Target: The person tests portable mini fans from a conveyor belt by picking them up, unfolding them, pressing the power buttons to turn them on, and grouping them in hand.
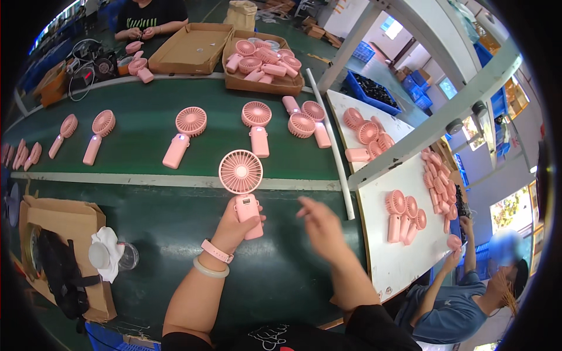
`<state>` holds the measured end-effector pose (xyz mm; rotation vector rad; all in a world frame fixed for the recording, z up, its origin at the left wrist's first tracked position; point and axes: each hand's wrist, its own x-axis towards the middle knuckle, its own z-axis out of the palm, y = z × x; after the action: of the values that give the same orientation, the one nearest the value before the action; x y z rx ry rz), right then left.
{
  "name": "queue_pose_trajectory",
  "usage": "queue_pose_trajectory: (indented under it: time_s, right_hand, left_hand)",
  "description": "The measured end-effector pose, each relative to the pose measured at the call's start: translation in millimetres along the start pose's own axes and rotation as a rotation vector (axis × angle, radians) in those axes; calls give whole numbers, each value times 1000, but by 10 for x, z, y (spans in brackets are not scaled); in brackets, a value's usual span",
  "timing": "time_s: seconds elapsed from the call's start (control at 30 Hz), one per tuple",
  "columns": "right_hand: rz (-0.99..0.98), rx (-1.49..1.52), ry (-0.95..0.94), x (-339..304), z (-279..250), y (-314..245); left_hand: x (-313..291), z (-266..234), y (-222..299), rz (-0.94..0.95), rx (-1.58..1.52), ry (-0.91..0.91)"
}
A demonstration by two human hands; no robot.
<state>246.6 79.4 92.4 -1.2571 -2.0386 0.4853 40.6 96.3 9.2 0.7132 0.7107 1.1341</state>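
Observation:
My left hand point(233, 223) is wrapped round the handle of a pink handheld fan point(240, 171). The fan stands upright, its round grille head pointing away from me over the pale rail of the conveyor. To the right and apart from it, my right hand point(323, 225) hovers above the green work surface, slightly blurred. Its forefinger is stretched out and nothing shows in its grasp. Beyond the held fan, more pink fans lie spaced along the green belt, among them one with a round head point(191, 121) and another point(256, 114) just behind the held one.
A cardboard box point(263, 86) heaped with fans and an emptier carton point(190, 50) sit at the far edge. A white tube point(331, 146) borders a white table point(374, 257) bearing fans. A co-worker point(451, 310) is at right, another person point(151, 20) far left. Cardboard point(88, 216) lies near left.

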Motion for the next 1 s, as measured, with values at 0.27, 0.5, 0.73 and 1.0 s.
queue_pose_trajectory:
  time_s: [0.27,0.5,0.73,1.0]
  right_hand:
    - [34,-291,-196,74,456,-282]
    - [61,-324,-212,68,427,-346]
    - [42,-498,-239,74,366,-442]
    - [24,-627,-289,170,344,-494]
  left_hand:
    - [13,55,0,34,2,-14]
    - [10,62,-55,125,120,-13]
    - [17,44,-123,174,272,10]
    - [-8,72,-84,188,355,36]
